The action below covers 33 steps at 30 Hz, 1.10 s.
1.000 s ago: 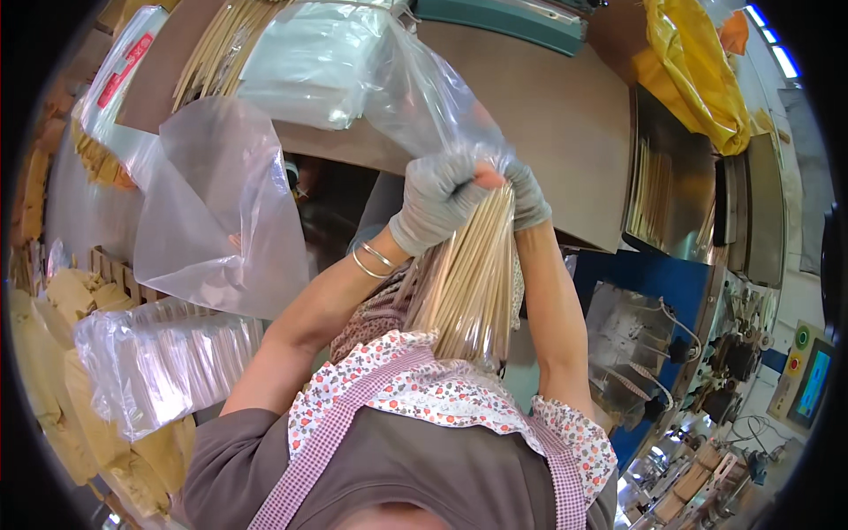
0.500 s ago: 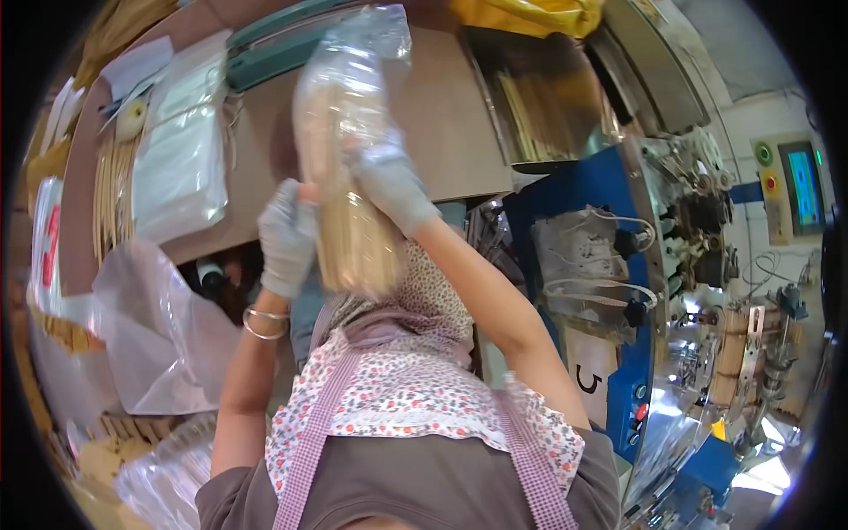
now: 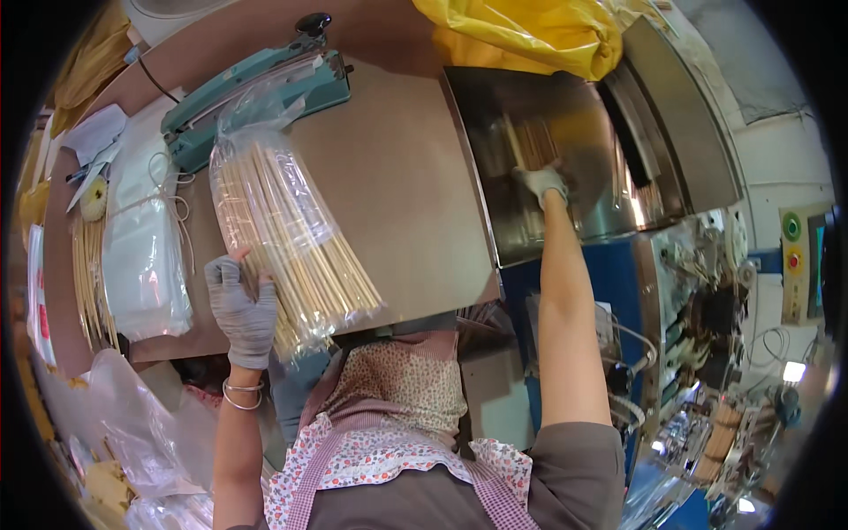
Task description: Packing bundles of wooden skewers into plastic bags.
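A clear plastic bag of thin wooden sticks (image 3: 287, 234) lies slantwise on the brown table, its loose mouth against a teal bag sealer (image 3: 256, 97). Beside the bag's lower left edge is my left hand (image 3: 243, 309), in a grey glove with bare fingertips. Its thumb and fingers are apart, with the fingertips at the plastic. My right hand (image 3: 541, 183), gloved too, reaches into a shiny metal tray (image 3: 477, 132) at the right. Its fingers are spread near a few loose sticks (image 3: 534, 140); the palm side is hidden.
Flat clear bags (image 3: 146, 247) tied with string lie at the left, beside loose sticks (image 3: 91, 274) and a tape roll (image 3: 94, 200). A yellow sack (image 3: 530, 35) sits behind the tray. Machinery (image 3: 707, 300) and a control panel (image 3: 799, 265) stand to the right.
The filled bag, held up between both hands before, now rests on the table to the left. My right hand has left it and moved right into the metal tray.
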{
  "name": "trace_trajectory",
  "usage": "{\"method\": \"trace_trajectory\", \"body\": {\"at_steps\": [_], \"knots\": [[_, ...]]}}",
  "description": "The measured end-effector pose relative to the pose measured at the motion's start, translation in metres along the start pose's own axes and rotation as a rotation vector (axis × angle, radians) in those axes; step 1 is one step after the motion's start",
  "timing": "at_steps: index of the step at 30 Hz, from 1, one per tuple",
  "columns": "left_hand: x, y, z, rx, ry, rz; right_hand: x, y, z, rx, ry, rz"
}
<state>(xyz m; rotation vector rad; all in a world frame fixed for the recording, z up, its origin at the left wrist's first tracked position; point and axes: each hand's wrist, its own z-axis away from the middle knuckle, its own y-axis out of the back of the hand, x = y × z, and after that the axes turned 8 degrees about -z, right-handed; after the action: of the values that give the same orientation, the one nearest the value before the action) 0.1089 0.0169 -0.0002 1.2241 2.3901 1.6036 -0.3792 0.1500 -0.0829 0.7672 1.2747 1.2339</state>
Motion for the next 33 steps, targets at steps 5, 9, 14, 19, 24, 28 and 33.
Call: {"method": "trace_trajectory", "body": {"at_steps": [5,9,14,19,24,28,33], "knots": [[0.004,-0.004,-0.005,-0.077,0.196,0.095,-0.017,-0.027,-0.02,0.125,0.032,0.082],[0.002,0.0,-0.023,-0.103,0.142,0.324,-0.036,-0.014,0.021,-0.074,0.288,-0.131],[-0.023,-0.007,-0.037,-0.307,0.31,0.286,-0.071,0.078,0.179,-0.471,0.776,-0.863],[-0.036,-0.011,-0.051,-0.499,0.674,1.046,-0.086,0.031,0.302,-0.106,1.41,0.071],[-0.031,-0.021,-0.041,-0.303,0.353,0.913,-0.087,0.039,0.31,-0.37,1.257,0.102],[0.002,-0.016,-0.032,0.002,-0.057,0.389,-0.082,0.063,0.331,-0.376,1.052,0.203],[0.008,-0.012,-0.023,0.191,-0.395,0.107,-0.132,0.069,0.366,-0.429,0.782,0.072]]}}
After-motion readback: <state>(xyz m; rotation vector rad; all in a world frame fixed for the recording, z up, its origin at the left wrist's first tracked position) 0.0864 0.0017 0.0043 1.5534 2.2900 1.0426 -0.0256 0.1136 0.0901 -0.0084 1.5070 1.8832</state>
